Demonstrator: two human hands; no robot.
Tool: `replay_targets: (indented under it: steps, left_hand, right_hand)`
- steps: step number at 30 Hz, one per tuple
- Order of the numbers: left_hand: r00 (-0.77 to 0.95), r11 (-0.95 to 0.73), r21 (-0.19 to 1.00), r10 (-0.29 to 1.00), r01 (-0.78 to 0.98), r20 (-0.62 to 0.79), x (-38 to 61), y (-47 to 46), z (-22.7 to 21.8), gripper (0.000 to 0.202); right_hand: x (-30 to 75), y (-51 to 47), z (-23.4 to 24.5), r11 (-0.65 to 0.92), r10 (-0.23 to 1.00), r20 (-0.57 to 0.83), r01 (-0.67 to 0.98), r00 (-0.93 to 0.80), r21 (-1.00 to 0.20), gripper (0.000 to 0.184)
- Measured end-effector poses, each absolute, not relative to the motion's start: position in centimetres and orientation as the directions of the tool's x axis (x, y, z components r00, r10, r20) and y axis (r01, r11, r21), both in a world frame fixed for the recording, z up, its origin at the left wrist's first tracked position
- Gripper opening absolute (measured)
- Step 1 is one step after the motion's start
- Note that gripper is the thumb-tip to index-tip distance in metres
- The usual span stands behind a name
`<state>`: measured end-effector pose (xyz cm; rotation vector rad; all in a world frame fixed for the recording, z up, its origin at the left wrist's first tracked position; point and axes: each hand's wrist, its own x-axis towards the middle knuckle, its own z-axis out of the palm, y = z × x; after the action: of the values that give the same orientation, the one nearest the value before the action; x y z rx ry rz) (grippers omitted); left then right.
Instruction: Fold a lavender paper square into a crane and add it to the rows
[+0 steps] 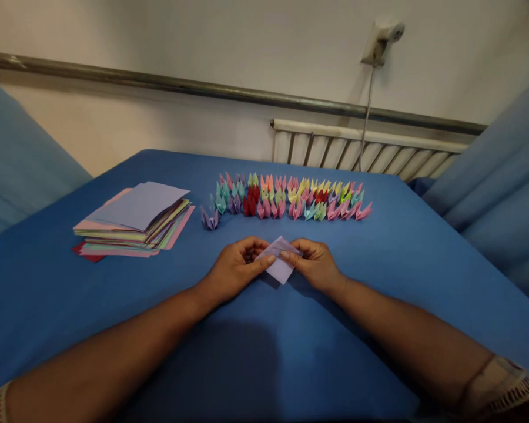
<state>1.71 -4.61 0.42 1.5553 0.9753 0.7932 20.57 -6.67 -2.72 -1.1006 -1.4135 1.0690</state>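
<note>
A small lilac paper piece (281, 264), partly folded, lies between my two hands low over the blue table (401, 258). My left hand (235, 267) pinches its left edge with thumb and curled fingers. My right hand (315, 263) grips its right side, thumb pressed on top. Behind the hands stand rows of several small folded paper figures (286, 198) in pink, yellow, green, teal, red and purple. One lilac figure (210, 218) stands at the left end of the front row.
A stack of coloured paper sheets (134, 222) with a lilac sheet on top lies at the left of the table. A radiator (361, 150) and a metal rail (203, 88) run along the wall behind. Blue fabric rises at both sides.
</note>
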Motion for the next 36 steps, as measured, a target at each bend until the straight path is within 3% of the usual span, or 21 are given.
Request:
replay_targets:
  steps: [3, 8, 15, 18, 21, 24, 28, 32, 36]
  left_hand:
    - [0.496, -0.094, 0.963, 0.867, 0.253, -0.046, 1.5, -4.4, 0.6, 0.031]
    - [0.420, -0.138, 0.937, 0.907, 0.321, -0.010, 1.2, -4.0, 1.0, 0.038]
    - [0.328, -0.141, 0.943, 0.944, 0.301, 0.037, 1.0, -3.4, 0.2, 0.028]
    - [0.352, -0.230, 0.934, 0.927, 0.274, 0.125, 0.9, -3.6, 0.4, 0.039]
    - [0.433, -0.355, 0.880, 0.879, 0.315, 0.199, 0.9, -4.0, 0.9, 0.030]
    - [0.523, -0.407, 0.846, 0.832, 0.345, 0.187, 0.9, -4.4, 1.1, 0.026]
    - [0.514, -0.338, 0.887, 0.846, 0.315, 0.140, 0.8, -4.3, 0.7, 0.033]
    - [0.450, -0.272, 0.920, 0.885, 0.283, 0.123, 0.7, -4.0, 0.4, 0.023]
    - [0.419, -0.218, 0.947, 0.902, 0.234, 0.105, 0.8, -3.9, 0.6, 0.015]
  right_hand:
    - [20.5, -6.7, -2.4, 0.167, 0.983, 0.163, 0.049, -0.082, -0.985, 0.037]
    - [20.5, -6.9, -2.7, 0.090, 0.980, 0.090, -0.011, -0.175, -0.996, 0.039]
    - [20.6, -6.4, -3.8, 0.062, 0.969, 0.089, -0.120, -0.230, -0.991, 0.041]
    - [20.9, -6.0, -3.6, 0.035, 0.981, 0.065, -0.162, -0.183, -0.986, 0.052]
    - [21.2, -5.9, -3.3, 0.030, 0.987, 0.056, -0.172, -0.148, -0.985, 0.069]
    - [21.1, -6.1, -3.1, 0.049, 0.982, 0.078, -0.168, -0.172, -0.985, 0.075]
    - [21.0, -6.3, -3.1, 0.107, 0.970, 0.136, -0.148, -0.202, -0.983, 0.058]
    - [21.0, -6.7, -3.0, 0.162, 0.954, 0.179, -0.089, -0.240, -0.983, 0.029]
    - [20.7, -7.2, -3.0, 0.201, 0.953, 0.212, -0.069, -0.215, -0.977, 0.022]
